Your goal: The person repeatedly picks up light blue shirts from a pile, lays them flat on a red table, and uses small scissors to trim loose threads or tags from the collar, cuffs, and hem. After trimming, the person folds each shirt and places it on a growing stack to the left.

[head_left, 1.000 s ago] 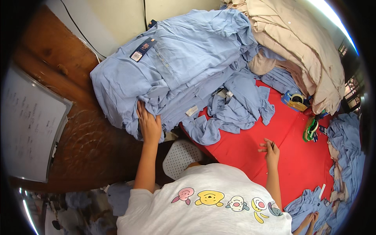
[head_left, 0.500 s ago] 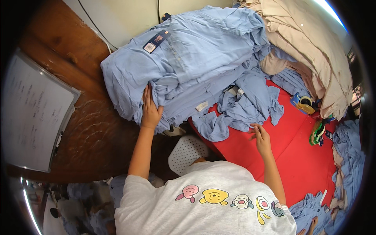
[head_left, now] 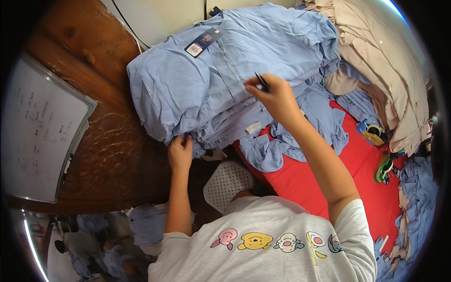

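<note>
A thick pile of light blue shirts (head_left: 188, 84) lies before me, the top one with its button placket and a dark paper tag (head_left: 202, 43) showing. At the pile's lower left edge, my left hand (head_left: 180, 151) is closed on the blue cloth, its fingertips partly hidden in the folds. My right hand (head_left: 276, 96) is raised over the front of the pile, closed around small black thread snips (head_left: 262, 82). Their narrow pointed tips stick up past the fingers. Most of the tool is hidden in the palm.
Loose blue garments (head_left: 265, 152) lie on a red-covered table (head_left: 314, 181). Tape rolls (head_left: 371, 133) and a green-rimmed roll (head_left: 383, 168) sit at the right, below stacked beige cloth (head_left: 376, 61). A perforated stool (head_left: 228, 188) stands near me; a whiteboard (head_left: 42, 136) is at left.
My right hand has risen from beside the red table to over the pile, and the snips now show in it. My left hand has slid down to the pile's lower edge and closed.
</note>
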{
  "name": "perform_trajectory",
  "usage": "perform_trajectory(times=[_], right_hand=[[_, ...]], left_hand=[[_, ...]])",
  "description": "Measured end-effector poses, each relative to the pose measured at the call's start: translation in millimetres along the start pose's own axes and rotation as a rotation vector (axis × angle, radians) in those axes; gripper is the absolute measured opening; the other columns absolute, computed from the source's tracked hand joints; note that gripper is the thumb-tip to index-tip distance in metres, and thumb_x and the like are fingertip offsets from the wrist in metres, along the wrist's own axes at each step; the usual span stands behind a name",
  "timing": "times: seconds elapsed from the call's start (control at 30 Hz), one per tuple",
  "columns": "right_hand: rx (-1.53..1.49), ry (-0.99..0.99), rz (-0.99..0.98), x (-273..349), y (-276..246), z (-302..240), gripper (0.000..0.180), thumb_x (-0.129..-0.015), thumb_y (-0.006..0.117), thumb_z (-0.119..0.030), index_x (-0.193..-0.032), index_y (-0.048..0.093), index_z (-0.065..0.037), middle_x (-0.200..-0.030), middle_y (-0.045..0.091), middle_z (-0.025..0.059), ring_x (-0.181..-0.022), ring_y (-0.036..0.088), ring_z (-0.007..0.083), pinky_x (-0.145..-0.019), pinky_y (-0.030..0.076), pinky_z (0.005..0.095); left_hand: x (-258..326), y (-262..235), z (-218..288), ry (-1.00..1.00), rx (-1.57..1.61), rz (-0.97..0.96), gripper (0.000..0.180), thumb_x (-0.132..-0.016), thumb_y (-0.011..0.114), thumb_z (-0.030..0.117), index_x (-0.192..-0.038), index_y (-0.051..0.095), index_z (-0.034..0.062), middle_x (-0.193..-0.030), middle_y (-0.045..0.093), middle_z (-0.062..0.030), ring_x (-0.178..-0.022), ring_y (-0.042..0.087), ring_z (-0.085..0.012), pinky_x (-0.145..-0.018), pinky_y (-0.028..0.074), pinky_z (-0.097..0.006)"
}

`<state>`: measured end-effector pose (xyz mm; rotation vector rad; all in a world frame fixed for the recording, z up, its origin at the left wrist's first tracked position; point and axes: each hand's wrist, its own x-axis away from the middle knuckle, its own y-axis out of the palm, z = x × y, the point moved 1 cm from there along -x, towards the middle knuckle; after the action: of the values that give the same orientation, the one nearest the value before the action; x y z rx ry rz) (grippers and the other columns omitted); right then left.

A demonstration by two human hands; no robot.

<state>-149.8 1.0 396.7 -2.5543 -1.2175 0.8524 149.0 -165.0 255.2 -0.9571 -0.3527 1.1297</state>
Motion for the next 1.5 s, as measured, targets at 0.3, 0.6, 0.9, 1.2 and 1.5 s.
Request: perform_trajectory(times=[0.3,0.6,0.9,1.2,1.5], right_hand=[[0.187,0.192,0.046,-63.7,36.2,30.4,0.017,-0.083,0.077,-0.014,-0.093,0.079,0.000,-0.078,0.075,0.0134,-0.066,0.067,0.0171,-0.066,0.052,0.0321],[-0.002,0.207,0.125,-58.5,45.9,46.1,0.019,-0.085,0.077,-0.015,-0.095,0.079,0.001,-0.077,0.076,0.0077,-0.066,0.065,0.0105,-0.063,0.050,0.0287],[-0.110,0.151,0.163,-48.9,46.2,53.6,0.019,-0.081,0.077,-0.010,-0.098,0.079,0.000,-0.087,0.076,0.0167,-0.072,0.070,0.0217,-0.068,0.053,0.0324],[0.136,-0.143,0.206,-50.8,49.4,53.9,0.017,-0.081,0.078,-0.010,-0.097,0.078,-0.004,-0.091,0.075,0.0104,-0.075,0.071,0.0243,-0.068,0.055,0.0334],[0.399,-0.277,0.081,-66.1,42.4,48.8,0.017,-0.080,0.074,-0.012,-0.096,0.073,-0.005,-0.090,0.071,0.0069,-0.076,0.068,0.0275,-0.068,0.054,0.0368]], left_hand=[[-7.4,-53.8,78.4,-0.042,0.159,-0.545,0.038,-0.099,0.067,0.030,-0.107,0.072,-0.0066,-0.080,0.072,-0.0127,-0.073,0.069,-0.0210,-0.070,0.053,-0.034],[-77.9,2.4,175.7,-0.012,0.934,-0.219,0.033,-0.098,0.071,0.028,-0.101,0.071,-0.0053,-0.084,0.069,-0.0039,-0.073,0.061,-0.0094,-0.063,0.045,-0.025],[-112.1,76.4,177.7,-0.056,1.409,-0.060,0.016,-0.092,0.078,0.009,-0.088,0.065,0.0013,-0.075,0.065,0.0011,-0.062,0.051,-0.0032,-0.055,0.039,-0.022],[-110.8,73.7,176.4,-0.014,1.494,-0.060,0.019,-0.088,0.079,-0.002,-0.088,0.062,0.0055,-0.080,0.068,-0.0003,-0.066,0.057,-0.0026,-0.062,0.043,-0.018],[-113.8,76.2,177.8,0.015,1.474,-0.040,0.021,-0.088,0.079,-0.004,-0.087,0.060,0.0048,-0.080,0.068,-0.0004,-0.069,0.059,-0.0034,-0.065,0.045,-0.018]])
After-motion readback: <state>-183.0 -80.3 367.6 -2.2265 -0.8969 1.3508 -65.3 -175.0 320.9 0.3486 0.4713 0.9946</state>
